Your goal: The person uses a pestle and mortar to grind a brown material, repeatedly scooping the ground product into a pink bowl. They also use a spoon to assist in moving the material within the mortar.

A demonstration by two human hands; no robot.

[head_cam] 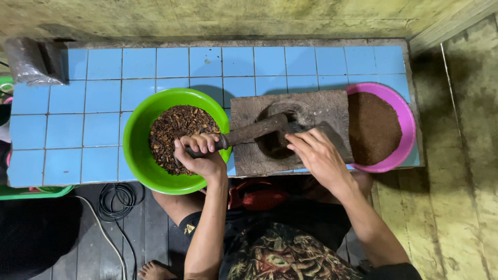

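Our left hand (199, 153) is wrapped tight around the near end of a wooden pestle (254, 130), fingers curled over the handle just above the rim of the green bowl (136, 140). The pestle's long axis runs from that hand up and to the right, low over the surface, and its thick head sits in the hollow of the wooden mortar block (249, 111). So the working end lies to the right of the left hand and slightly farther from us, with the grip at the left end of the tool.

Our right hand (316, 153) is the nearer one to the hollow. It rests on the block's near right part, fingers bent and pointing left toward the pestle head, seemingly pinching or pushing at dark material in the hollow; we cannot tell whether it actually grips anything.

The pestle looks like weathered grey-brown wood, round and widening toward the head. The block is a rough, worn slab of the same tone, its hollow dark inside.

The green bowl, left of the block, holds coarse dark brown chips. A pink bowl (407, 122), touching the block's right side, holds fine brown powder. All sit on a blue tiled surface (93, 103), with a black cable (116, 199) coiled on the floor nearer to us.
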